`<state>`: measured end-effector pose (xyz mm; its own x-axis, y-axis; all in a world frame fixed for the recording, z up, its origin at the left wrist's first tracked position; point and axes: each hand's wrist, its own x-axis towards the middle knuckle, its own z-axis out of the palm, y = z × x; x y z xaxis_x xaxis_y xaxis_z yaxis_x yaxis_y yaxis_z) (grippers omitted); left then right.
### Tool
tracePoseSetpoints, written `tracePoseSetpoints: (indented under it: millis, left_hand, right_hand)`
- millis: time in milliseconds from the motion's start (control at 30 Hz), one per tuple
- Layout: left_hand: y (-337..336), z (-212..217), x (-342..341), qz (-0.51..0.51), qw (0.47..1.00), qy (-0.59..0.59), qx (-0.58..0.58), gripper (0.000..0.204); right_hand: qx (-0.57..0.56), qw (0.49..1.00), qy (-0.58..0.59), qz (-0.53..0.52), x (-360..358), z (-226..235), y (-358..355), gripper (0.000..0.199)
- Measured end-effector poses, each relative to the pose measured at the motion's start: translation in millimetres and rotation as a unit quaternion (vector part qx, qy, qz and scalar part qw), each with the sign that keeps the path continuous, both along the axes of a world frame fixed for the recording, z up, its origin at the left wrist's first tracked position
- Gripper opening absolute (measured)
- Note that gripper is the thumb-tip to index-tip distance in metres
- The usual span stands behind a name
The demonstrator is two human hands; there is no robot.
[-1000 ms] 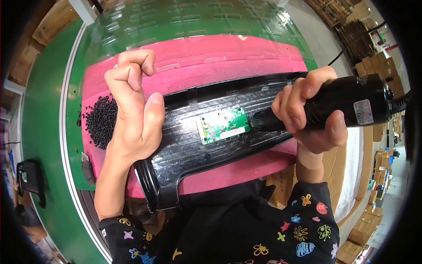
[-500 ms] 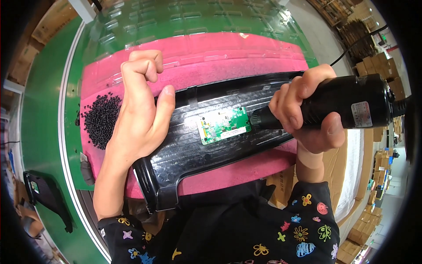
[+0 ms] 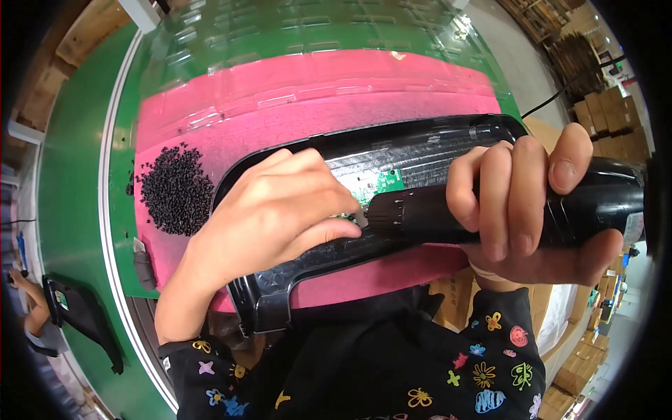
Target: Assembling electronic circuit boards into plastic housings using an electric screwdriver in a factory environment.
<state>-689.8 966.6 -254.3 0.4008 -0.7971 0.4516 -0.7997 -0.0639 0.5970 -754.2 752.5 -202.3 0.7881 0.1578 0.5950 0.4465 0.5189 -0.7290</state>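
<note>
My right hand (image 3: 514,199) wraps round a black electric screwdriver (image 3: 427,217), held almost level with its nose pointing left. My left hand (image 3: 269,210) has its fingertips pinched together right at the screwdriver's tip; what sits between them is too small and hidden to make out. Both are over a green circuit board (image 3: 388,182), which my left fingers and the screwdriver partly cover. The board lies inside a long, shallow black plastic housing (image 3: 448,150). Under the housing is a pink mat (image 3: 371,280).
A heap of small black screws (image 3: 175,192) lies on the mat left of the housing. Beside it is a dark grey object (image 3: 145,266). Farther left, another black housing (image 3: 84,322) rests near another person's arm (image 3: 33,304). Clear plastic sheeting (image 3: 308,42) covers the far side. Cardboard boxes (image 3: 609,112) stand at right.
My left hand has moved right and down from the housing's left end to the board, its fingers now pinched at the screwdriver's tip. The screwdriver has shifted left and slightly lower, over the board.
</note>
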Motion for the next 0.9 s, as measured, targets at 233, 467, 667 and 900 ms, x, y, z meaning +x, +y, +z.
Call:
tracePoseSetpoints:
  millis: [233,467,667,900]
  left_hand:
    - [-0.5,-0.2,-1.1,0.028,0.999,-0.030,-0.004,0.014]
    - [3.1,-1.7,-1.8,0.014,1.000,-0.021,0.000,0.020]
    - [0.4,7.8,2.3,0.114,0.992,-0.050,0.028,0.035]
    - [-0.9,6.9,9.6,0.193,0.978,-0.060,0.053,0.027]
  right_hand:
    - [-0.008,1.000,-0.020,0.002,2.6,1.6,-1.5,0.045]
    - [-0.017,0.999,-0.039,0.007,4.7,0.9,-0.1,0.047]
    - [-0.121,0.986,0.020,-0.110,-4.6,4.7,-10.7,0.051]
    - [-0.149,0.967,0.081,-0.191,-5.3,-7.7,-25.8,0.044]
